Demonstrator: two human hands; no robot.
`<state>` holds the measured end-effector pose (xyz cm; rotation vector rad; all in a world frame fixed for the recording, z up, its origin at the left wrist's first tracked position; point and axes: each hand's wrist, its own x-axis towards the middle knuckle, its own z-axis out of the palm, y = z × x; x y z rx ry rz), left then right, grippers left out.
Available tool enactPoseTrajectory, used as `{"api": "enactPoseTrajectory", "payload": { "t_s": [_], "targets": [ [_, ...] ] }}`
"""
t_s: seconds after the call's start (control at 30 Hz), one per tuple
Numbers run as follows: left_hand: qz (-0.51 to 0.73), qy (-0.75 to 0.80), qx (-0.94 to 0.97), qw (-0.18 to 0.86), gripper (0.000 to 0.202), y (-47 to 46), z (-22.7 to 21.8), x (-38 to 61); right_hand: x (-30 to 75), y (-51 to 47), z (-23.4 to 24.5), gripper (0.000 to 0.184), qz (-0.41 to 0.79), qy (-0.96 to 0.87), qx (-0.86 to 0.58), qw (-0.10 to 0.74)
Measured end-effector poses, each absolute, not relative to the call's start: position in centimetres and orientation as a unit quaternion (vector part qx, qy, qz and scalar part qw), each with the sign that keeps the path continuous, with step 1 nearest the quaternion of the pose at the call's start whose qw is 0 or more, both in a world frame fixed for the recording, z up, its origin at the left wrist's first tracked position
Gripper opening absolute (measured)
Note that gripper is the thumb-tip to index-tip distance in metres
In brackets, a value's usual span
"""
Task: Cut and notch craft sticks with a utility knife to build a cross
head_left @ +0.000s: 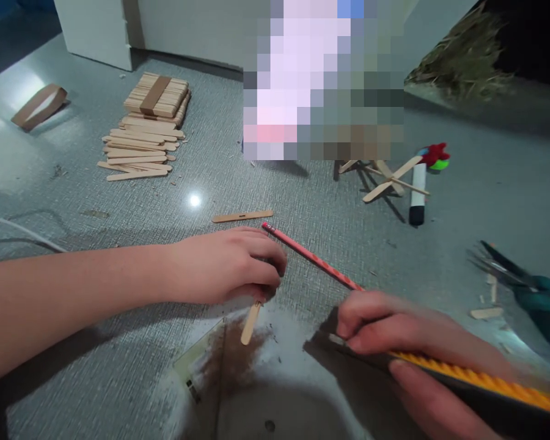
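My left hand (238, 263) rests low over the surface, fingers curled down on a wooden craft stick (250, 324). One end of the stick pokes out below the fingertips towards me; the rest is hidden. My right hand (394, 330), partly blurred, is wrapped round a yellow-and-black utility knife (476, 374). The knife's tip points left, towards the stick, but stays apart from it. Between the hands lies a pink pencil (311, 253), its lower end beside my right knuckles. Beyond my left hand sits another craft stick (242, 217) with a dark mark at its middle.
Loose craft sticks (140, 150) and banded bundles (156, 95) lie at the back left, near a paper band (39, 107). Back right are joined, crossed sticks (392, 180) and a white tube with a black cap (418, 189). Green-handled pliers (541, 299) lie at right. A cable (22, 229) runs left.
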<state>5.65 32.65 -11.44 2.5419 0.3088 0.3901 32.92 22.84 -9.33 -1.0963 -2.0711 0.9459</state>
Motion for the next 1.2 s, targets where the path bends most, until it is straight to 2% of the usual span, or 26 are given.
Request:
{"api": "enactPoseTrajectory", "payload": {
  "t_s": [0.1,0.17,0.27,0.37,0.47,0.53,0.67,0.73,0.8,0.87,0.97,1.03,1.2],
  "targets": [
    [0.137,0.110,0.950,0.257,0.015,32.7,-11.4,5.6,32.6,22.8,-10.2,0.003,0.441,-0.707,-0.425,0.352],
    [0.133,0.114,0.961,0.216,0.015,32.6,-11.4,5.6,32.3,23.0,-10.6,0.009,0.451,-0.688,-0.439,0.360],
    [0.138,0.113,0.971,0.159,0.017,32.4,-11.7,5.5,32.5,23.3,-10.1,0.011,0.481,-0.694,-0.489,0.219],
    [0.143,0.088,0.976,0.140,0.016,32.1,-11.6,5.2,33.4,22.9,-9.3,0.026,0.482,-0.723,-0.485,0.098],
    [0.156,0.047,0.980,0.116,0.020,31.6,-10.9,4.7,34.7,21.9,-9.4,0.030,0.417,-0.744,-0.515,0.085],
    [0.177,0.007,0.980,0.091,0.027,31.3,-10.3,4.4,35.3,21.1,-9.8,0.028,0.305,-0.784,-0.532,0.093],
    [0.268,-0.100,0.958,0.009,0.031,30.0,-9.6,4.2,33.8,18.3,-8.8,0.033,-0.037,-0.805,-0.579,0.127],
    [0.329,-0.157,0.930,-0.035,0.026,28.9,-9.5,4.3,31.4,16.3,-7.3,0.022,-0.108,-0.784,-0.588,0.167],
    [0.380,-0.211,0.898,-0.069,0.027,27.7,-9.4,4.5,28.6,14.4,-6.1,0.015,-0.072,-0.810,-0.538,0.221],
    [0.411,-0.259,0.869,-0.094,0.031,26.6,-9.4,4.7,26.5,13.1,-5.8,0.018,-0.023,-0.825,-0.491,0.277],
    [0.432,-0.307,0.839,-0.122,0.035,25.5,-9.2,4.9,25.4,12.3,-7.0,0.021,-0.030,-0.832,-0.438,0.339],
    [0.435,-0.328,0.827,-0.142,0.037,25.2,-9.1,5.0,25.7,12.4,-7.9,0.019,-0.045,-0.842,-0.395,0.363],
    [0.425,-0.335,0.822,-0.178,0.043,24.9,-8.6,5.0,26.3,12.9,-7.9,0.010,-0.038,-0.864,-0.354,0.355]
  ]
}}
